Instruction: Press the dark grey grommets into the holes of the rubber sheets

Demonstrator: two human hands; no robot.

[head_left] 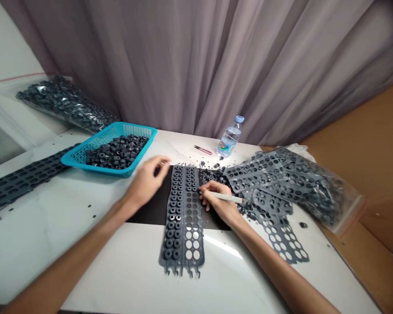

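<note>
A dark grey rubber sheet [184, 218] lies lengthwise before me on a black mat [150, 209]. Ring-shaped rubber pieces fill its left columns and the far end of its right ones; round holes stand bare nearer to me. My right hand [219, 198] rests at the sheet's right edge, wrapped round a white pen-like tool [225, 197] whose tip is hidden. To the left of the sheet's far end, my left hand [152, 176] hovers with thumb and fingers curled together. Whatever they may pinch is too small to name.
A blue basket [127, 170] of rubber pieces stands at left, before a full plastic bag [65, 102]. Another holed sheet [29, 174] lies further left. Pink snips [203, 150] and a water bottle [229, 138] are behind. Bagged sheets [281, 179] and scraps crowd the right.
</note>
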